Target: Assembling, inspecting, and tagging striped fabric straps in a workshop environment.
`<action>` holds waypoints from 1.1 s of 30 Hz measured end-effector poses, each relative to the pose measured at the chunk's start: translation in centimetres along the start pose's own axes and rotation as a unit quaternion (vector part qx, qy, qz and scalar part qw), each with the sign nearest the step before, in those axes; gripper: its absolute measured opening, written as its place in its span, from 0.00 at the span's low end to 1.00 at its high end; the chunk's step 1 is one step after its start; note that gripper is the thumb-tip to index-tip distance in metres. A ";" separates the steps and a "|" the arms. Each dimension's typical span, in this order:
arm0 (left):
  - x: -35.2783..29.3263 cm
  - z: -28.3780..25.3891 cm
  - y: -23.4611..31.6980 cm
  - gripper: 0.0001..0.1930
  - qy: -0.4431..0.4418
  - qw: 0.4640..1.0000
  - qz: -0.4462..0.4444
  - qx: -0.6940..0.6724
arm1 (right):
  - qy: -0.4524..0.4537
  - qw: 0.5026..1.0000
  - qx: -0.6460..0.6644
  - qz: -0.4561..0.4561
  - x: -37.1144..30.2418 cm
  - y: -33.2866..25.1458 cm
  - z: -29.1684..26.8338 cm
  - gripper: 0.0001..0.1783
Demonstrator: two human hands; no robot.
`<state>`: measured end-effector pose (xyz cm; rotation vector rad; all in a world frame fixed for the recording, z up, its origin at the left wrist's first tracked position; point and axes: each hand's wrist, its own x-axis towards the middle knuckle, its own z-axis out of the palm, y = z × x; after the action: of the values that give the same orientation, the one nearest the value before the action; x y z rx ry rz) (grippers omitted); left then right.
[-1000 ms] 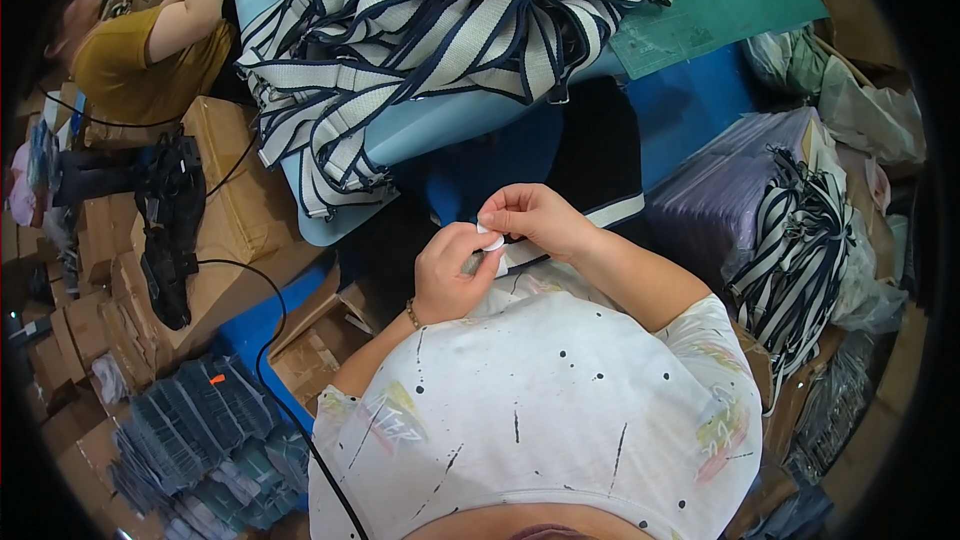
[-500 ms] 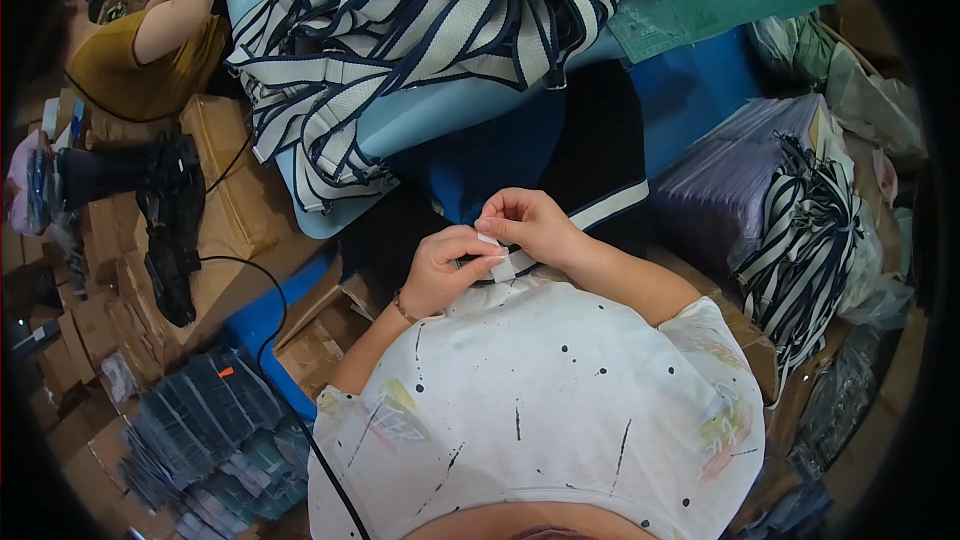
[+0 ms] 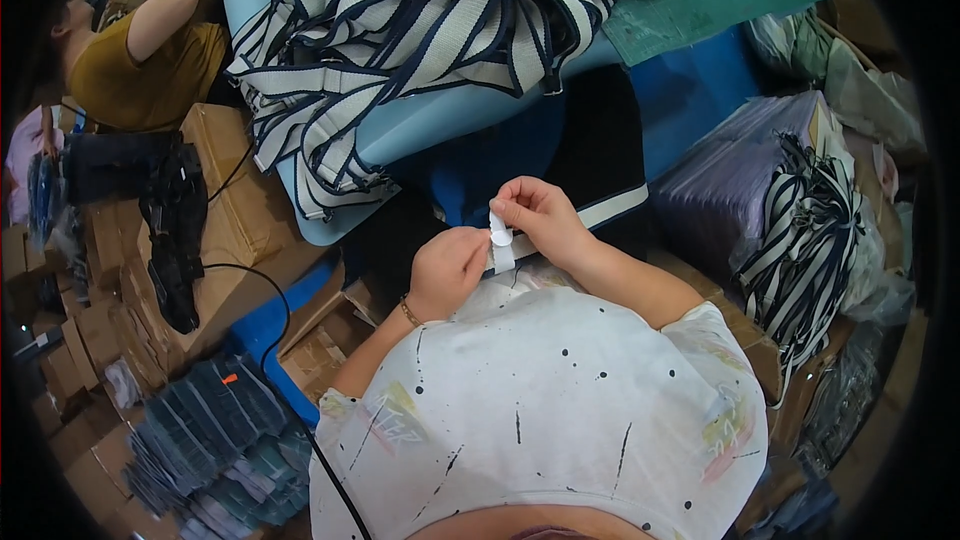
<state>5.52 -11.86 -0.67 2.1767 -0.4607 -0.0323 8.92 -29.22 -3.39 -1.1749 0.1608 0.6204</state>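
My right hand point(image 3: 548, 224) pinches the upper end of a small white strip point(image 3: 500, 236) between thumb and fingertips. The strip stands up from a white-and-navy webbing strap point(image 3: 615, 205), with its lower part lying across the strap. My left hand point(image 3: 446, 268) is closed at the strap's left end, thumb against curled fingers, right beside the strip. What those fingers cover is hidden. From between my hands the strap runs off to the right, passing behind my right wrist over my dark lap.
A large heap of striped straps point(image 3: 430, 15) covers the light blue table point(image 3: 395, 130) ahead. A bundle of straps point(image 3: 805, 240) hangs by purple plastic-wrapped goods at right. Cardboard boxes point(image 3: 240, 180) and stacked dark packs point(image 3: 205, 430) fill the left. A black cable point(image 3: 283, 315) crosses there. Another person point(image 3: 145, 70) sits far left.
My right hand has risen slightly, pulling the white strip upright so more of it shows. My left hand has drawn a little left and its fingers have curled in.
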 end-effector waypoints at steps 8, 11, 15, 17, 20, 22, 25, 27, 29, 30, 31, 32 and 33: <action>0.3 -0.2 -0.7 0.12 -0.027 0.930 -0.162 -0.330 | -0.033 0.996 0.029 -0.072 1.2 -1.8 0.2 0.05; 2.3 -0.9 -1.1 0.13 -0.077 0.906 -0.202 -0.363 | -0.084 0.959 -0.205 -0.180 1.4 -5.0 0.2 0.05; 2.9 -1.0 -0.5 0.10 -0.133 0.887 -0.180 -0.404 | -0.170 0.785 -0.406 -0.436 2.2 -7.3 1.5 0.07; 3.3 -1.0 0.0 0.12 -0.165 0.881 -0.165 -0.411 | -0.168 0.832 -0.387 -0.361 1.9 -7.5 1.9 0.06; 3.2 -1.7 0.5 0.13 -0.142 0.852 -0.187 -0.468 | -0.141 0.959 -0.176 -0.172 1.9 -7.5 1.1 0.04; 3.1 -1.9 0.7 0.12 -0.047 0.842 -0.149 -0.516 | -0.113 0.972 -0.082 -0.191 2.2 -7.2 0.0 0.03; 3.6 -3.1 0.5 0.11 -0.038 0.959 -0.053 -0.275 | -0.101 0.975 -0.043 -0.196 2.1 -6.4 0.1 0.05; 3.7 -3.0 0.9 0.11 -0.023 0.976 -0.020 -0.213 | -0.093 0.977 -0.019 -0.189 1.9 -6.0 0.6 0.06; 3.7 -3.3 1.7 0.11 0.013 0.999 0.026 -0.039 | -0.067 0.975 -0.029 -0.210 1.7 -5.9 1.3 0.06; 3.6 -2.7 1.8 0.12 0.056 0.995 0.078 0.041 | -0.047 0.973 -0.039 -0.223 1.7 -5.8 1.4 0.06; 3.5 -2.1 1.9 0.11 0.081 0.985 0.120 0.098 | -0.042 0.979 -0.006 -0.198 2.1 -5.6 1.4 0.06; 3.3 -1.7 1.7 0.10 0.106 0.969 0.162 0.154 | -0.037 0.984 0.027 -0.172 2.5 -5.4 1.4 0.06; 2.7 -1.5 1.1 0.13 0.105 0.963 0.167 0.186 | -0.040 0.986 0.067 -0.144 2.6 -5.0 1.7 0.05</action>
<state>7.91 -12.25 1.50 2.4011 -0.7528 0.5022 13.39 -27.95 0.21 -1.0173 -0.0367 0.3944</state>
